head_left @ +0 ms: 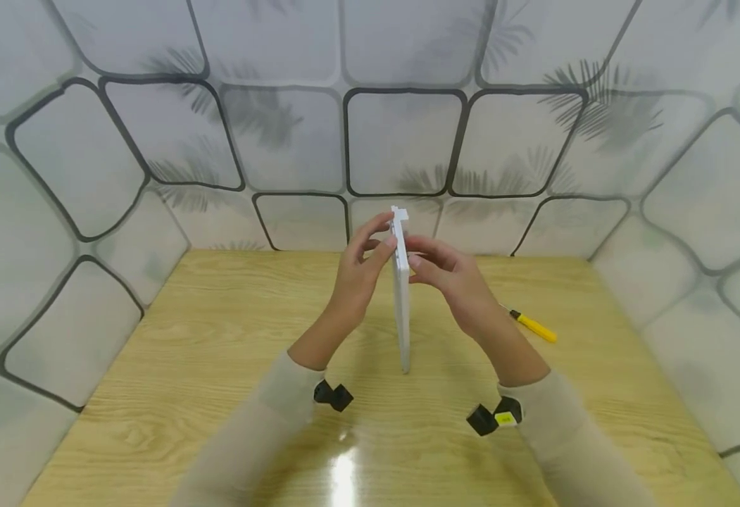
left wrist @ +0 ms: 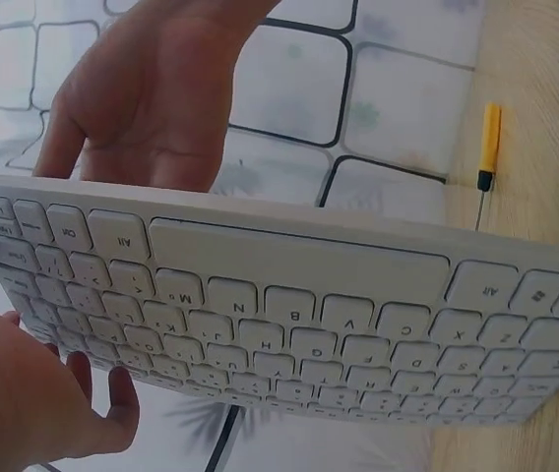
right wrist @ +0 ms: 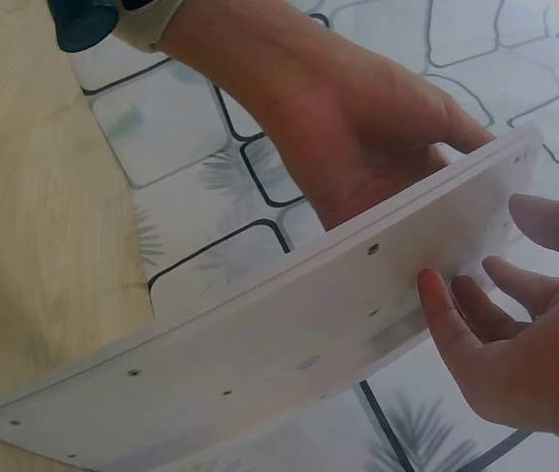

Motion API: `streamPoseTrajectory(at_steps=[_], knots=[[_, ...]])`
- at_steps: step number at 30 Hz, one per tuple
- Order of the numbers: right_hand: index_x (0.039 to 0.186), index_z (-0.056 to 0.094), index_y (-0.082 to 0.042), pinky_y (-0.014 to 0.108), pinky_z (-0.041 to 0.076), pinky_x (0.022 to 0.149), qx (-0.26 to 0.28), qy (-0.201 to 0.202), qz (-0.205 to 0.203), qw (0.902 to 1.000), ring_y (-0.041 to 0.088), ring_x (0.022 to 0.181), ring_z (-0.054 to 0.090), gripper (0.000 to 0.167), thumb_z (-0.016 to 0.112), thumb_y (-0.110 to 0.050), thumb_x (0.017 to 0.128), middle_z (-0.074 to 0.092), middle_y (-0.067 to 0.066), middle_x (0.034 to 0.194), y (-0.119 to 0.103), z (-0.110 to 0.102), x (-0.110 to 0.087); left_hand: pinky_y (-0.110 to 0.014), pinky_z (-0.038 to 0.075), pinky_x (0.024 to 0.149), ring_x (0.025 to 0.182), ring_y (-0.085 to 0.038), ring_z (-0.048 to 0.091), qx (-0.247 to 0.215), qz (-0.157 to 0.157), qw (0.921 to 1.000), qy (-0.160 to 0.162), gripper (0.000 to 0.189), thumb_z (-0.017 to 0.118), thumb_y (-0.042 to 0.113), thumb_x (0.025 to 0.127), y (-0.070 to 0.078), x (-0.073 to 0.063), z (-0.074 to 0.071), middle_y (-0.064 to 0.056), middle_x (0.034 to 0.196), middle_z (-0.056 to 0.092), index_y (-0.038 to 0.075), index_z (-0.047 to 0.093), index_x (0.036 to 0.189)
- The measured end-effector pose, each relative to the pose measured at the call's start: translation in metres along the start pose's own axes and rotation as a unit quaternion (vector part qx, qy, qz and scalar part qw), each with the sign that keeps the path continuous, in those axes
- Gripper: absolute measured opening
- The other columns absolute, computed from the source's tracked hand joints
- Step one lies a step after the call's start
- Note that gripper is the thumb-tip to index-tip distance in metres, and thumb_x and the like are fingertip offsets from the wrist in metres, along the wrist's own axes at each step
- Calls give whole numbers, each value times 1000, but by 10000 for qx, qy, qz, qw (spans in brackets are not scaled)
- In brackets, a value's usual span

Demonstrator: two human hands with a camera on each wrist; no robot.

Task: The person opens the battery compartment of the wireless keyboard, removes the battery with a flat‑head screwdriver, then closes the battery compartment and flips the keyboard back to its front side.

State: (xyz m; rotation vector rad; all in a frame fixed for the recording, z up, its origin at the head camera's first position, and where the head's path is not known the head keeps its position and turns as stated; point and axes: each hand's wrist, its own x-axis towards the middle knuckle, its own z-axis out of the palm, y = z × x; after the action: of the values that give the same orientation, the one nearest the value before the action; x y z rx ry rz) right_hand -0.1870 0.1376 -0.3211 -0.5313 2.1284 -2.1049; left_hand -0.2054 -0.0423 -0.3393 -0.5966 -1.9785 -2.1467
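A white keyboard stands on its short end, seen almost edge-on in the head view, its lower end at the table. My left hand grips it near the upper end, on the key side. In the left wrist view the keys face the camera, letters upside down. My right hand is on the other side, bent fingers at the back. The right wrist view shows this back with several small screws; the right fingertips are at its surface near the upper end.
A screwdriver with a yellow handle lies on the wooden table, right of my right forearm. White cloth with dark outlines and leaf prints surrounds the table at the back and sides.
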Motion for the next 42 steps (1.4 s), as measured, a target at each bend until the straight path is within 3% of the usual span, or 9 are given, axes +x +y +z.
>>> streamPoseTrajectory(at_steps=[6,13,20,26,32,42], knots=[[145,52,-9,32,54,94,-227,-311,154,9991,22,126,56,46,60,-21,102,54,5,146,19,11,-1,-41,50,103,113,-19,55,-574,-43,9981,-204,46,54,25,103,3,-6,-18,-8,138,48,17,50,148],[144,54,-11,40,54,96,-771,-306,447,9956,27,127,56,45,62,-25,102,55,8,144,41,26,-8,-49,50,102,121,-22,53,-384,-317,9981,-357,47,52,26,104,10,-15,-48,-8,141,47,18,46,150],[144,53,-8,43,53,98,-1196,-477,626,9897,29,125,56,47,62,-27,102,54,11,144,77,32,-13,-36,54,97,127,-22,52,-278,-638,9971,-312,48,52,25,105,16,-28,-77,-8,147,43,17,42,152],[139,60,-8,38,52,95,-1708,-283,797,9817,27,122,57,43,65,-23,99,57,11,140,97,36,-17,-27,55,90,118,-19,56,-368,-875,9954,-152,48,51,23,106,13,-38,-99,-5,145,45,16,41,152],[133,63,-3,42,52,96,-2108,-114,712,9749,30,118,60,38,67,-16,98,60,15,134,110,38,-23,-23,55,85,114,-13,56,-519,-1044,9932,16,47,51,21,107,10,-48,-118,-3,143,46,13,41,152],[134,63,-7,42,53,93,-2503,376,1399,9573,28,115,59,40,66,-21,97,57,15,133,136,30,-32,-22,55,83,111,-11,57,-538,-1284,9897,341,47,53,17,106,2,-65,-140,1,132,54,6,43,150]])
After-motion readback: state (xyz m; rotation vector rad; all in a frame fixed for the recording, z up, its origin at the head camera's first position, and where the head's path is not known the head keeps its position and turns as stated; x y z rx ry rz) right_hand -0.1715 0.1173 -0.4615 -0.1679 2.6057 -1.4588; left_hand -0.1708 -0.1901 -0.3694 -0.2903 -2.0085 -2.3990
